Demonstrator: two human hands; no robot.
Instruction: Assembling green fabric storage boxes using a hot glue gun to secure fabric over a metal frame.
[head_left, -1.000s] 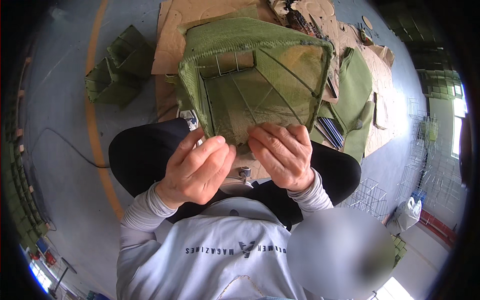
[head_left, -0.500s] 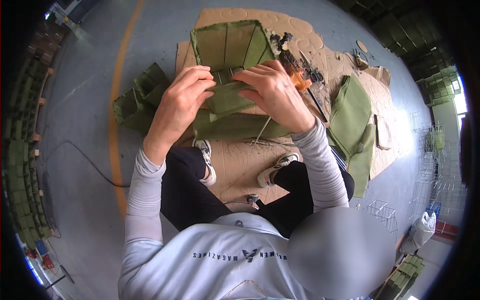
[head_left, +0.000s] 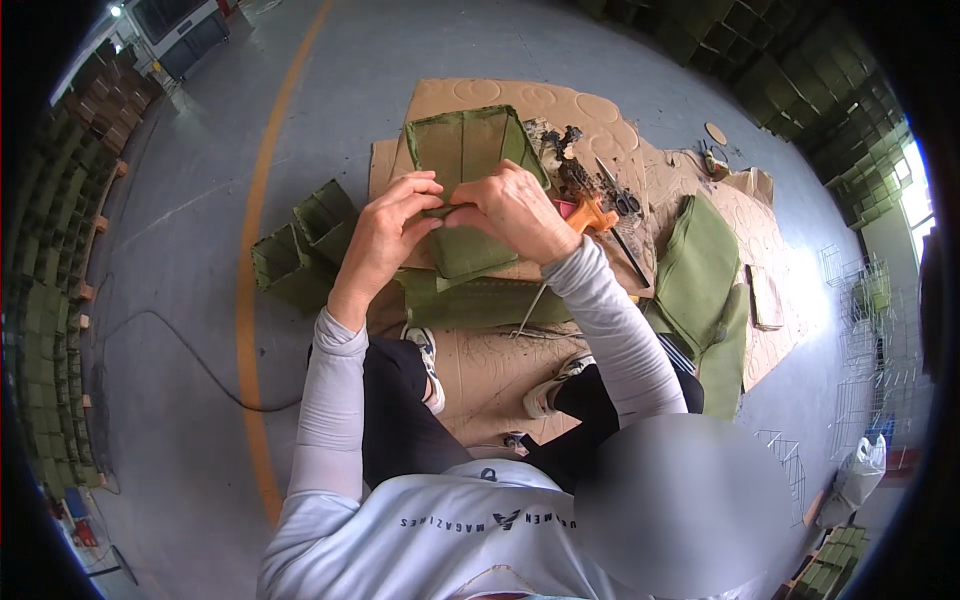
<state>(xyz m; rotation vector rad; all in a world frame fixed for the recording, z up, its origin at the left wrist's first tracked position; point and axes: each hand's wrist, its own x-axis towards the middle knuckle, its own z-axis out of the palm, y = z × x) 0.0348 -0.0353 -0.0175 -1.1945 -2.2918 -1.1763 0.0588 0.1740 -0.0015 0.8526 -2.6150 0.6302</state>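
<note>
In front of me a box of green fabric (head_left: 464, 145) stretched over a thin frame lies on cardboard, its inside facing up. My left hand (head_left: 390, 235) pinches the near edge of the fabric, thumb and fingers together. Close beside it, my right hand (head_left: 512, 215) pinches the same edge. The exact fold between my fingertips is hidden. Below my hands hangs a flat green panel (head_left: 470, 255) of the box. Another strip of green fabric (head_left: 490, 303) lies underneath, nearer my feet.
Right of the box lie an orange tool (head_left: 592, 215), black-handled scissors (head_left: 625, 203) and a pile of dark scraps (head_left: 575, 178). Folded green fabric (head_left: 697, 260) rests farther right. Two smaller green boxes (head_left: 300, 240) stand left. Wire frames (head_left: 865, 340) are at the far right.
Both hands have drawn closer together along the fabric edge, and the wire that showed between them is now covered. The whole scene sits lower in the view.
</note>
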